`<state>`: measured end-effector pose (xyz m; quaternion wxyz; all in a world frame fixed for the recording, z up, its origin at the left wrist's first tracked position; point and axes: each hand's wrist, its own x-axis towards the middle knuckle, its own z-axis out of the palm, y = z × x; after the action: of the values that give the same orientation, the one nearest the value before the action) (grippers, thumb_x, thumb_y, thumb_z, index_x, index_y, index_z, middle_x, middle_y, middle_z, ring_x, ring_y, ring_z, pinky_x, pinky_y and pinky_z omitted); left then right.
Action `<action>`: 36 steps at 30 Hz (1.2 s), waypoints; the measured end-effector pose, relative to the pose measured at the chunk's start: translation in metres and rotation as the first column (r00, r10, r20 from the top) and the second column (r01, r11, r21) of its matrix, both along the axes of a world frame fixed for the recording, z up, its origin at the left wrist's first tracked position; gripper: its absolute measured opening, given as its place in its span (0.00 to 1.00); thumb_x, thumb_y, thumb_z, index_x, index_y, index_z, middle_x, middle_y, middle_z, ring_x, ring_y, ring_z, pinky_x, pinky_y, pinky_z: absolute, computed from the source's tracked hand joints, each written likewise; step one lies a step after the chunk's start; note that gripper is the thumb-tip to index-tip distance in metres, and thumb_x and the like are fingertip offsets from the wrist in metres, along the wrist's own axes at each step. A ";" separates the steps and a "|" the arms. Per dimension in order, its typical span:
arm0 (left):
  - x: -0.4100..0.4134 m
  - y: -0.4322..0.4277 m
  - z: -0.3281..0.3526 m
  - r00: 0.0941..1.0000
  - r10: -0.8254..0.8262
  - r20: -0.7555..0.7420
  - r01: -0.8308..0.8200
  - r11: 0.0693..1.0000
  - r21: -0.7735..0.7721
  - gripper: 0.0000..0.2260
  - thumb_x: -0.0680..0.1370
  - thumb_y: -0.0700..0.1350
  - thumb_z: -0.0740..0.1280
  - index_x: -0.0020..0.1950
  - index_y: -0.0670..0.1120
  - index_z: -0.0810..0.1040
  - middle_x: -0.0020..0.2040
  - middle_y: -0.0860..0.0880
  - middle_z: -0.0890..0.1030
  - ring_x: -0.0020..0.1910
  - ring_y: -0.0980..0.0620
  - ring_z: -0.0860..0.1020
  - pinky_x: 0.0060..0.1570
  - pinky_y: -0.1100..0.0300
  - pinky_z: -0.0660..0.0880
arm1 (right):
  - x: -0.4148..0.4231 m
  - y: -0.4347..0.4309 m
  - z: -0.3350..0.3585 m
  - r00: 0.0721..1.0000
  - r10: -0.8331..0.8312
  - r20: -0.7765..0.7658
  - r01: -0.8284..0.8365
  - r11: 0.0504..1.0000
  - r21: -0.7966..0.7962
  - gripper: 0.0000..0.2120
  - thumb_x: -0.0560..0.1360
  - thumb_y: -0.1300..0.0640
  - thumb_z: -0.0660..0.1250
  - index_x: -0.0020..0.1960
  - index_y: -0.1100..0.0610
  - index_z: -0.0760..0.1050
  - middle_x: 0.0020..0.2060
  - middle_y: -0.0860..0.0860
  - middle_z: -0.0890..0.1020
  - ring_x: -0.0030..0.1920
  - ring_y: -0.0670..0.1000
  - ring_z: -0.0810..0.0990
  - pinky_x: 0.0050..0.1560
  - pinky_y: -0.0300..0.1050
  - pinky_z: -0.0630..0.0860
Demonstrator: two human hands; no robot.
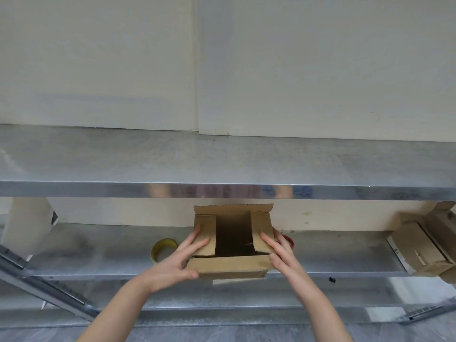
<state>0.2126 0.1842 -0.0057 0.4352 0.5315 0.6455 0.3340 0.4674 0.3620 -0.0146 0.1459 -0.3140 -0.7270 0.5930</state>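
Note:
A small brown cardboard box [261,227] stands on the middle metal shelf [98,253], top open, dark inside. Its two side flaps are folded inward; the far flap stands up and the near flap hangs toward me. My left hand [182,257] presses straight fingers on the left flap, thumb under the box's near left corner. My right hand [280,253] lays its fingers flat on the right flap, from the box's right side.
A yellow tape roll [164,248] lies left of the box. A red object [290,240] peeks out behind my right hand. More folded cardboard [424,245] sits at the shelf's right end. An upper metal shelf [222,164] overhangs. A white sheet [27,225] leans at the left.

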 end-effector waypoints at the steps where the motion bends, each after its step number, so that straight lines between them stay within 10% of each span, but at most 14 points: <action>1: -0.002 -0.001 -0.001 0.999 -0.029 0.020 0.030 0.999 -0.013 0.47 0.63 0.77 0.63 0.76 0.63 0.51 0.74 0.67 0.34 0.75 0.64 0.43 0.72 0.65 0.54 | 0.005 0.004 0.000 0.999 0.054 0.004 -0.054 0.998 -0.016 0.34 0.61 0.21 0.63 0.66 0.25 0.65 0.73 0.29 0.47 0.74 0.38 0.49 0.71 0.46 0.56; 5: -0.011 0.006 -0.012 0.977 -0.121 -0.177 0.108 0.991 -0.085 0.47 0.66 0.65 0.74 0.77 0.65 0.49 0.75 0.68 0.34 0.75 0.66 0.45 0.74 0.61 0.56 | 0.015 0.016 -0.007 0.985 0.164 0.054 -0.163 0.986 -0.017 0.41 0.61 0.31 0.74 0.71 0.34 0.64 0.75 0.35 0.47 0.75 0.42 0.53 0.71 0.44 0.63; 10: -0.005 0.023 -0.019 0.870 0.486 -0.086 -0.466 0.866 0.179 0.22 0.70 0.59 0.73 0.61 0.68 0.70 0.64 0.61 0.73 0.64 0.56 0.73 0.62 0.55 0.75 | -0.004 0.020 -0.010 0.984 -0.176 -0.035 0.178 0.983 0.045 0.33 0.69 0.49 0.76 0.67 0.34 0.63 0.64 0.48 0.73 0.61 0.45 0.77 0.59 0.45 0.78; 16: -0.017 0.041 -0.018 0.882 0.453 -0.132 -0.445 0.891 0.091 0.48 0.67 0.52 0.78 0.70 0.73 0.46 0.73 0.60 0.55 0.67 0.53 0.66 0.66 0.52 0.71 | -0.009 0.043 -0.010 0.989 -0.104 0.103 0.092 0.989 0.114 0.51 0.68 0.51 0.78 0.74 0.30 0.45 0.65 0.44 0.68 0.61 0.48 0.73 0.60 0.54 0.78; 24: -0.005 0.037 -0.029 0.920 0.378 -0.104 -0.354 0.915 0.195 0.28 0.65 0.61 0.75 0.62 0.73 0.70 0.69 0.70 0.60 0.69 0.64 0.62 0.57 0.76 0.69 | 0.002 0.043 -0.013 0.996 -0.069 0.062 0.061 0.991 0.122 0.25 0.74 0.57 0.73 0.64 0.36 0.68 0.64 0.39 0.73 0.65 0.46 0.73 0.65 0.49 0.74; 36: 0.006 0.022 -0.055 0.886 0.457 -0.081 -0.452 0.889 0.070 0.26 0.69 0.57 0.74 0.64 0.69 0.68 0.73 0.56 0.68 0.71 0.60 0.65 0.69 0.65 0.63 | -0.008 0.031 -0.045 0.978 -0.170 0.120 0.152 0.978 0.145 0.22 0.75 0.56 0.72 0.60 0.35 0.71 0.61 0.43 0.77 0.63 0.45 0.75 0.56 0.24 0.69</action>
<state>0.2187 0.2066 -0.0611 0.3005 0.3913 0.7636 0.4166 0.4597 0.3933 -0.0593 0.1662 -0.3998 -0.7455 0.5068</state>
